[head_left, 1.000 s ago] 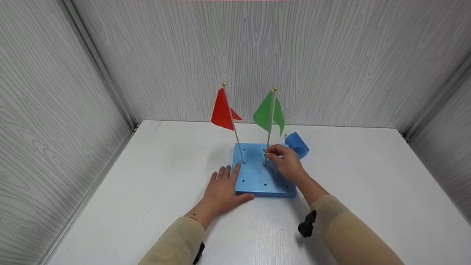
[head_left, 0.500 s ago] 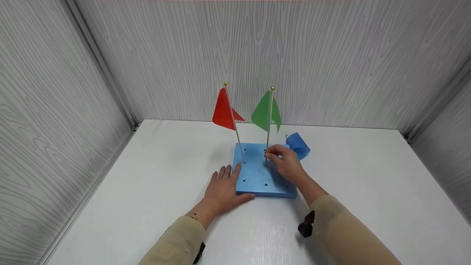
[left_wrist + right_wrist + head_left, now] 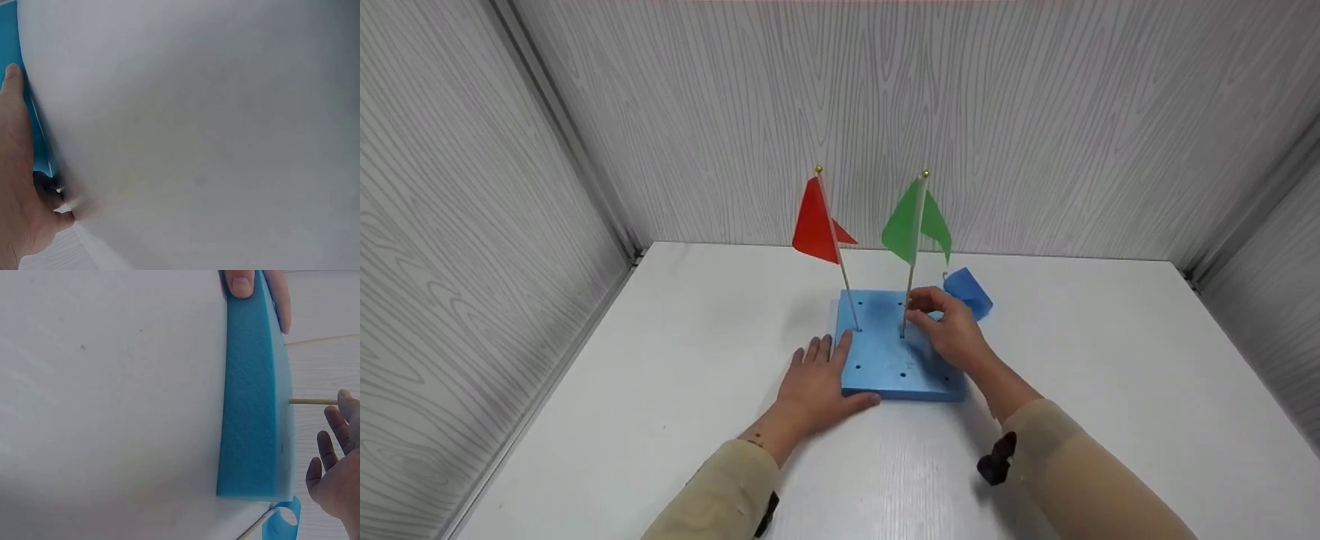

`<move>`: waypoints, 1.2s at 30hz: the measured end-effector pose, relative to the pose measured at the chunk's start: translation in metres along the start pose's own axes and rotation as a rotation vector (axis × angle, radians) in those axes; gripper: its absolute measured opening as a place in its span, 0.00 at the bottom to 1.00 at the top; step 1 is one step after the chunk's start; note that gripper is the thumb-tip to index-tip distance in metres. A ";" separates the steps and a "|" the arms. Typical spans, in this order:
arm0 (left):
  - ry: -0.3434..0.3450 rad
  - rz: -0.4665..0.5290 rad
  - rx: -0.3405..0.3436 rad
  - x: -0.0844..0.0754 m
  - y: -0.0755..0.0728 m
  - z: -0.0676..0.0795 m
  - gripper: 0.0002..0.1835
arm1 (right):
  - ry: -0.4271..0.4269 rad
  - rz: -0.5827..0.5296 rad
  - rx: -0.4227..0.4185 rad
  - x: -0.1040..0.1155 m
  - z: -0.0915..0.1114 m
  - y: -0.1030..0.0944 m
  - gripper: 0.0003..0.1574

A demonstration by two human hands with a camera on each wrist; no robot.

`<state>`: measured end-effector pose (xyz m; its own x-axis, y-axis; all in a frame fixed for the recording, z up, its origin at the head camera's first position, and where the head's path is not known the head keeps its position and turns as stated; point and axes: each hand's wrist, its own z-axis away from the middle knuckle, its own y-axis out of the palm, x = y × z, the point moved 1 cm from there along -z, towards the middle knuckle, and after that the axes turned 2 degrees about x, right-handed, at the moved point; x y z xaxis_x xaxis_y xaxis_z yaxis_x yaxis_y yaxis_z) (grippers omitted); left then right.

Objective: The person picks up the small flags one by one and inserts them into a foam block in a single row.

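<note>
A light-blue foam block (image 3: 877, 352) with small holes lies on the white table. The left hand (image 3: 812, 390) rests against its left and front edges with straight fingers, and its thumb touches the front edge. A red flag (image 3: 815, 225) on a thin stick stands in a hole on the left, leaning left. A green flag (image 3: 904, 225) stands in a middle hole and leans a little right. The right hand (image 3: 952, 330) pinches the lower part of the green flag's stick between thumb and index finger. In the right wrist view, that stick (image 3: 309, 401) meets the fingertips.
A blue flag (image 3: 969, 292) lies on the white table (image 3: 720, 322) behind the right hand, partly hidden by it. Grey wood-grain walls (image 3: 855, 112) enclose the table at the back and sides. Several bare holes show in the block.
The right hand has shifted slightly right and away from the body. The green flag's top has swung right with it. The left hand and the red flag have stayed in place.
</note>
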<state>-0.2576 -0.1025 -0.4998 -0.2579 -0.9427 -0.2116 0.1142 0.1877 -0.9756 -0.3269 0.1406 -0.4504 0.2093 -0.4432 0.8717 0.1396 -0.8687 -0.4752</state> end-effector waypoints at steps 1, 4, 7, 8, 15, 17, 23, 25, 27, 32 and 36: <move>-0.001 0.000 0.001 0.000 0.000 0.000 0.65 | -0.009 0.000 -0.006 0.000 0.000 -0.004 0.20; -0.002 0.007 0.001 -0.001 0.000 -0.001 0.65 | -0.017 0.003 -0.019 -0.002 0.002 -0.015 0.23; -0.005 0.013 0.004 -0.001 0.000 -0.001 0.64 | 0.003 0.020 -0.026 -0.007 0.006 -0.027 0.24; -0.005 0.015 0.004 0.000 0.000 -0.001 0.64 | 0.011 0.029 -0.026 -0.009 0.008 -0.031 0.25; -0.007 0.018 -0.005 0.004 -0.001 0.000 0.64 | -0.001 0.097 -0.039 -0.030 0.019 -0.057 0.23; -0.010 0.013 -0.002 0.005 -0.001 0.000 0.64 | -0.003 0.117 -0.030 -0.036 0.022 -0.063 0.23; -0.004 0.012 -0.008 0.007 -0.002 0.000 0.64 | 0.042 0.151 0.057 -0.052 0.030 -0.078 0.24; -0.004 0.013 -0.009 0.008 -0.002 0.000 0.64 | 0.065 0.160 0.098 -0.055 0.032 -0.081 0.25; -0.005 0.018 -0.009 0.009 -0.003 0.000 0.64 | 0.083 0.172 0.143 -0.059 0.033 -0.083 0.26; -0.013 0.039 -0.004 0.013 -0.003 0.001 0.64 | 0.127 0.169 0.248 -0.065 0.037 -0.083 0.25; -0.017 0.043 -0.005 0.016 -0.002 0.001 0.64 | 0.109 0.164 0.302 -0.069 0.038 -0.079 0.23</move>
<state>-0.2612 -0.1179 -0.5008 -0.2361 -0.9384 -0.2522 0.1204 0.2293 -0.9659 -0.3153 0.2486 -0.4778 0.1503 -0.6067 0.7806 0.3961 -0.6865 -0.6098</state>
